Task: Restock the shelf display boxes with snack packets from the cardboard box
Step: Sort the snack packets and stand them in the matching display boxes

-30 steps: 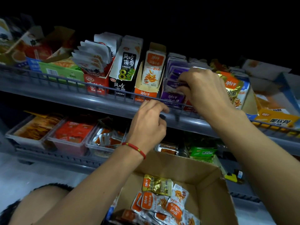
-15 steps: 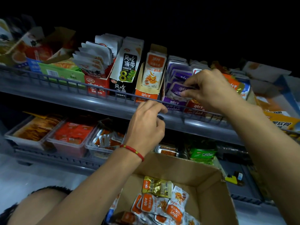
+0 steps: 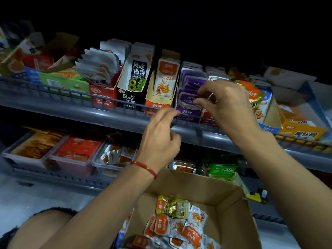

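Grey shelf rail [image 3: 75, 102] fronts a row of display boxes. Right hand [image 3: 228, 105] reaches over the purple box [image 3: 188, 112], its thumb and fingers [image 3: 201, 102] narrowly apart at the purple packets [image 3: 190, 99]; whether they pinch one, I cannot tell. Left hand [image 3: 161, 139] hangs loosely curled by the rail, holding nothing. Below, more packets [image 3: 172, 225] lie in the cardboard box [image 3: 231, 209].

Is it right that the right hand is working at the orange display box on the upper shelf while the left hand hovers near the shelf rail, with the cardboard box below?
Not quite. The head view shows the right hand at the purple display box, not the orange one. The rest holds: the left hand is near the shelf rail, with the cardboard box below.
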A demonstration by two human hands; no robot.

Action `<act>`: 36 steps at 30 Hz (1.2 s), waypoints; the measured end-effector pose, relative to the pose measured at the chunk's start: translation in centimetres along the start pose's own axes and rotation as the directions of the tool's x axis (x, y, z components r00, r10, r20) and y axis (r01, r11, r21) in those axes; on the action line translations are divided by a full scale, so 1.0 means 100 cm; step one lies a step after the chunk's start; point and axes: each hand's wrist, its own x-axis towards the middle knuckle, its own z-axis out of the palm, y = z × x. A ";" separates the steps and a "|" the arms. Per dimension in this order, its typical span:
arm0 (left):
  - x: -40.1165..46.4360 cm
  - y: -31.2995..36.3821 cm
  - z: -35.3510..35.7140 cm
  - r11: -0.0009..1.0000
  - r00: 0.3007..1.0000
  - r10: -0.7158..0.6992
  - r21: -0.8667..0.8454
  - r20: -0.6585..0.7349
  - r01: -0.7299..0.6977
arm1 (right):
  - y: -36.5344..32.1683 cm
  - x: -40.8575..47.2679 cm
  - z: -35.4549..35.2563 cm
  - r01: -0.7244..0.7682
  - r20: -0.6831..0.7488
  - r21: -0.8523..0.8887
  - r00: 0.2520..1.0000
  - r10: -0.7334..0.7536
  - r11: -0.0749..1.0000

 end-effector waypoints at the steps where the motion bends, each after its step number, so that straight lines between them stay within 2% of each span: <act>1: -0.002 0.000 0.000 1.000 1.000 0.004 0.003 -0.011 -0.004 | 0.001 -0.004 -0.002 -0.015 0.001 0.000 1.000 0.015 1.000; 4: -0.014 -0.002 0.001 1.000 1.000 0.011 0.007 -0.016 -0.011 | 0.000 -0.031 -0.015 -0.090 -0.042 0.077 0.995 0.093 0.993; 6: -0.025 -0.004 0.001 0.998 0.999 -0.019 0.054 0.042 0.016 | 0.001 -0.061 -0.017 -0.148 -0.015 0.152 0.988 0.152 0.977; 8: -0.037 -0.005 0.000 0.991 0.979 -0.076 0.124 0.189 0.053 | 0.009 -0.097 -0.008 -0.214 0.145 0.165 0.971 0.191 0.963; 10: -0.048 -0.010 0.005 0.970 0.913 -0.178 0.220 0.368 0.101 | 0.015 -0.134 0.008 -0.260 0.433 0.111 0.881 0.189 0.959; 11: -0.055 -0.016 0.012 0.958 0.850 -0.234 0.261 0.472 0.119 | 0.017 -0.152 0.017 -0.253 0.579 0.068 0.797 0.169 0.965; 13: -0.071 -0.029 0.027 0.932 0.661 -0.337 0.336 0.670 0.135 | 0.018 -0.180 0.032 -0.202 0.806 0.013 0.581 0.109 0.979; 15: -0.090 -0.045 0.039 0.900 0.460 -0.427 0.414 0.778 0.134 | 0.011 -0.199 0.044 -0.157 0.934 0.007 0.353 0.049 0.988; 16: -0.098 -0.051 0.043 0.875 0.379 -0.479 0.467 0.792 0.128 | 0.008 -0.207 0.049 -0.146 0.963 0.014 0.267 0.026 0.989; 18: -0.115 -0.062 0.050 0.829 0.233 -0.550 0.558 0.802 0.037 | 0.003 -0.218 0.057 -0.119 0.987 0.036 0.161 -0.016 0.992; 20: -0.131 -0.074 0.065 0.837 0.131 -0.524 0.537 0.842 -0.105 | 0.000 -0.224 0.061 -0.095 0.995 0.059 0.081 -0.052 0.994; 21: -0.138 -0.081 0.073 0.818 0.106 -0.549 0.559 0.829 -0.137 | 0.001 -0.226 0.062 -0.099 0.997 0.060 0.045 -0.056 0.993; 23: -0.150 -0.094 0.089 0.802 0.104 -0.552 0.561 0.827 -0.202 | 0.002 -0.225 0.061 -0.107 0.998 0.056 0.018 -0.054 0.993; 27: -0.161 -0.110 0.108 0.829 0.211 -0.410 0.459 0.887 -0.320 | 0.006 -0.220 0.058 -0.120 0.993 0.071 0.104 -0.059 0.990; 30: -0.161 -0.116 0.118 0.799 0.256 -0.324 0.408 0.911 -0.442 | 0.008 -0.218 0.056 -0.120 0.991 0.070 0.120 -0.056 0.990; 33: -0.154 -0.114 0.117 0.816 0.237 -0.315 0.390 0.919 -0.426 | 0.010 -0.219 0.054 -0.136 0.990 0.079 0.129 -0.061 0.988; 36: -0.137 -0.104 0.109 0.872 0.261 -0.309 0.382 0.915 -0.307 | 0.012 -0.219 0.055 -0.159 0.991 0.064 0.123 -0.045 0.985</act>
